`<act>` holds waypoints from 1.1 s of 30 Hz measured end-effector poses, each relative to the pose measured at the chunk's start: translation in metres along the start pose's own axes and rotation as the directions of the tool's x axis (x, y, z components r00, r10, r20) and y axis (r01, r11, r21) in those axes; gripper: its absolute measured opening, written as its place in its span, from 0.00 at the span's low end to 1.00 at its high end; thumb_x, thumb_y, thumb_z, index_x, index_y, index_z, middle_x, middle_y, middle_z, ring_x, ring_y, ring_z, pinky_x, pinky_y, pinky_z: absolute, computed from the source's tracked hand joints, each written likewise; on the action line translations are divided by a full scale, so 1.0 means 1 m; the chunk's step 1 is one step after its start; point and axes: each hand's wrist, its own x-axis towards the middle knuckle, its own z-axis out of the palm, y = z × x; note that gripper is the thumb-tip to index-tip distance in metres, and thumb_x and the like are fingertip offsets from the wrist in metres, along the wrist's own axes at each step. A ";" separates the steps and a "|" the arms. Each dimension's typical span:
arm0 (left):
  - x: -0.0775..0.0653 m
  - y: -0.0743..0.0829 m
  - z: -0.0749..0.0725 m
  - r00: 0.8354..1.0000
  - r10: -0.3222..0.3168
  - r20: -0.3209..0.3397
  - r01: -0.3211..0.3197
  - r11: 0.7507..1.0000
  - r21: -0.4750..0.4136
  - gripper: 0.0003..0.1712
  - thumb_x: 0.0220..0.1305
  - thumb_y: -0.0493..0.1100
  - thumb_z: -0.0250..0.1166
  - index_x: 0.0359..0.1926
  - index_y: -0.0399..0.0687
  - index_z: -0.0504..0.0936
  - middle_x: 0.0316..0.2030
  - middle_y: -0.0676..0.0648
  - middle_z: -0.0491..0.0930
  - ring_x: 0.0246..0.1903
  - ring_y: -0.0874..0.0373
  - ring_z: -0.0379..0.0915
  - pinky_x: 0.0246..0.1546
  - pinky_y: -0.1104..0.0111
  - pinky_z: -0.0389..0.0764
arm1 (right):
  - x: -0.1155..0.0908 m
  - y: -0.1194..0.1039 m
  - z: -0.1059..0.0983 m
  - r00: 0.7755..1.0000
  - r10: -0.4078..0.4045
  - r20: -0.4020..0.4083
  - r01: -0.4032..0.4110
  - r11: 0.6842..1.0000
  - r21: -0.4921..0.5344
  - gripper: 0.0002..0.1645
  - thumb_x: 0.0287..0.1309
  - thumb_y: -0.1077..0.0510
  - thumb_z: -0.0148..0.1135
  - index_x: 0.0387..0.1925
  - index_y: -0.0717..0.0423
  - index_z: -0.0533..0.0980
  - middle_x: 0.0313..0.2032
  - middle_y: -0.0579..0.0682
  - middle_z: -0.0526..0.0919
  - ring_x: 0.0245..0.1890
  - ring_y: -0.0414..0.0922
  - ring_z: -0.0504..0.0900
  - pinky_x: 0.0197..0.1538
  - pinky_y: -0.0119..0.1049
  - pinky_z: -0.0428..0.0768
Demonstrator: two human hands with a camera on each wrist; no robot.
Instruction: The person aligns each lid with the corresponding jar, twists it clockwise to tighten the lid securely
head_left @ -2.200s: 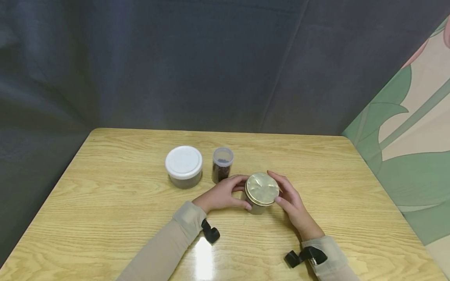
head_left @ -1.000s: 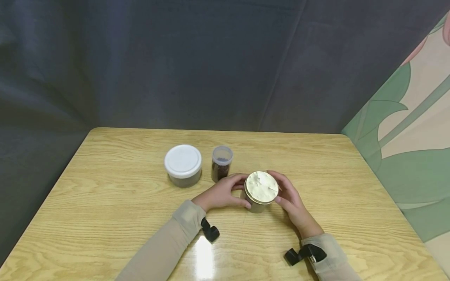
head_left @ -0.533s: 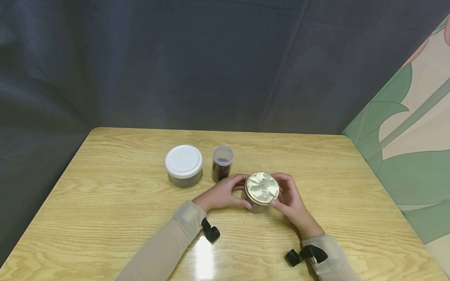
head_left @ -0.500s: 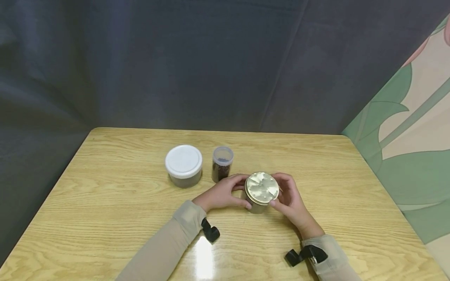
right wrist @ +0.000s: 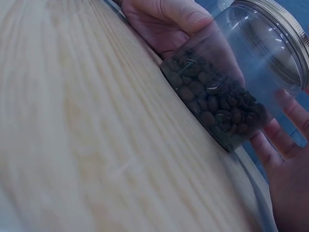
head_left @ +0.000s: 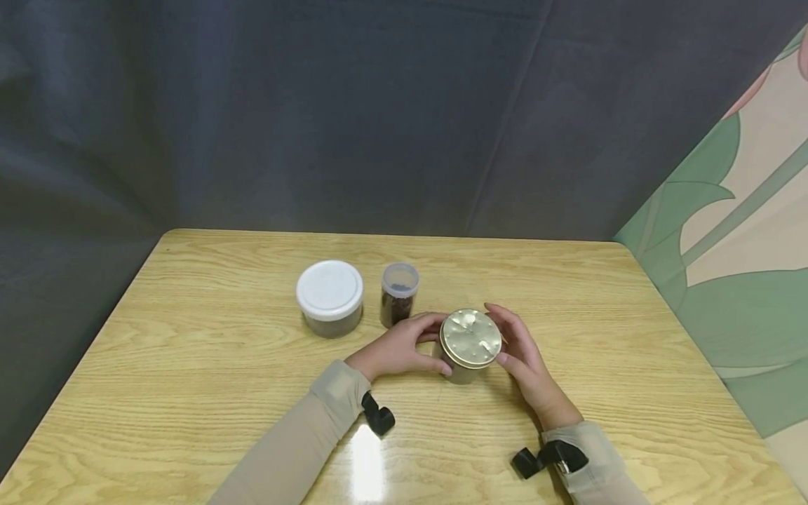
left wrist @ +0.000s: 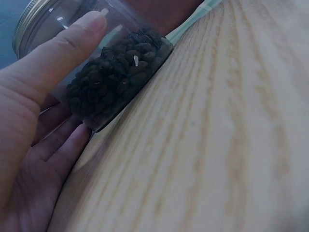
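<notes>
A clear plastic jar [right wrist: 217,72] with a shiny gold lid [head_left: 470,339] stands upright on the table, dark coffee beans [left wrist: 113,72] filling its lower part. My left hand [head_left: 407,348] wraps the jar's left side, thumb in front and fingers behind. My right hand [head_left: 524,361] curves round the lid's right edge. Its thumb tip sits at the front right of the rim, the index finger reaching round the back. In the right wrist view its fingers [right wrist: 289,116] are spread along the jar's far side, just below the lid.
Behind my left hand stands a narrow clear container [head_left: 398,294] with dark contents. To its left is a wider tub with a white lid [head_left: 330,289]. The wooden table [head_left: 221,351] ends at a dark curtain [head_left: 379,126]; a patterned cloth [head_left: 745,294] hangs at right.
Half a second ago my right thumb was nearer the lid's front; it has swung back to the right edge, the fingers moving round behind. The left hand and jar have stayed put.
</notes>
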 end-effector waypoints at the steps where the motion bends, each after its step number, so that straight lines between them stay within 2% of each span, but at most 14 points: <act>1: 0.000 0.000 0.000 1.000 0.000 0.001 0.000 1.000 0.000 0.47 0.53 0.34 0.79 0.72 0.40 0.67 0.69 0.45 0.69 0.67 0.57 0.69 0.66 0.73 0.71 | 0.000 0.000 0.000 1.000 0.001 0.003 -0.001 1.000 -0.009 0.39 0.58 0.71 0.46 0.73 0.72 0.55 0.64 0.48 0.71 0.63 0.42 0.70 0.67 0.32 0.70; 6: -0.001 0.001 0.000 1.000 0.001 0.003 -0.001 1.000 0.003 0.46 0.54 0.36 0.79 0.72 0.41 0.67 0.68 0.45 0.70 0.66 0.58 0.69 0.66 0.74 0.71 | 0.000 -0.001 0.000 1.000 0.012 0.012 -0.012 1.000 -0.025 0.37 0.58 0.72 0.47 0.71 0.75 0.57 0.67 0.48 0.71 0.65 0.43 0.69 0.67 0.33 0.70; 14: 0.000 -0.001 0.000 1.000 0.007 0.004 -0.007 1.000 0.013 0.46 0.53 0.36 0.80 0.71 0.40 0.68 0.67 0.46 0.71 0.65 0.58 0.70 0.65 0.73 0.72 | 0.001 -0.004 0.002 1.000 0.020 -0.001 -0.020 1.000 0.019 0.38 0.57 0.74 0.52 0.69 0.75 0.57 0.63 0.48 0.72 0.63 0.43 0.70 0.66 0.32 0.72; 19: 0.000 -0.001 0.000 1.000 0.013 0.001 -0.013 1.000 0.012 0.45 0.53 0.36 0.79 0.70 0.40 0.69 0.67 0.45 0.71 0.65 0.58 0.70 0.65 0.73 0.72 | 0.001 0.000 0.002 1.000 -0.014 -0.004 0.015 0.996 0.087 0.39 0.59 0.72 0.61 0.67 0.77 0.55 0.61 0.49 0.71 0.62 0.42 0.70 0.66 0.31 0.72; 27: 0.000 -0.002 0.000 1.000 0.016 -0.001 -0.016 1.000 0.015 0.45 0.53 0.35 0.79 0.70 0.40 0.68 0.67 0.45 0.71 0.65 0.57 0.70 0.65 0.73 0.72 | 0.000 0.001 0.001 1.000 -0.022 -0.017 0.024 0.995 0.097 0.47 0.58 0.65 0.73 0.64 0.78 0.50 0.63 0.49 0.69 0.61 0.42 0.70 0.68 0.31 0.71; 30: 0.000 -0.002 0.000 1.000 0.015 -0.002 -0.015 1.000 0.018 0.46 0.52 0.36 0.80 0.70 0.40 0.68 0.67 0.46 0.71 0.65 0.57 0.71 0.65 0.73 0.72 | 0.000 0.000 0.002 1.000 -0.002 -0.023 0.004 0.996 0.090 0.48 0.57 0.65 0.74 0.66 0.75 0.51 0.63 0.49 0.68 0.61 0.41 0.69 0.68 0.31 0.70; 33: 0.000 -0.002 0.000 1.000 0.012 -0.006 -0.012 1.000 0.020 0.46 0.52 0.36 0.80 0.70 0.41 0.69 0.67 0.46 0.72 0.65 0.58 0.71 0.65 0.73 0.72 | 0.000 -0.001 0.001 1.000 0.013 -0.015 -0.012 0.997 0.072 0.43 0.63 0.64 0.68 0.69 0.71 0.54 0.63 0.49 0.69 0.63 0.42 0.69 0.67 0.31 0.70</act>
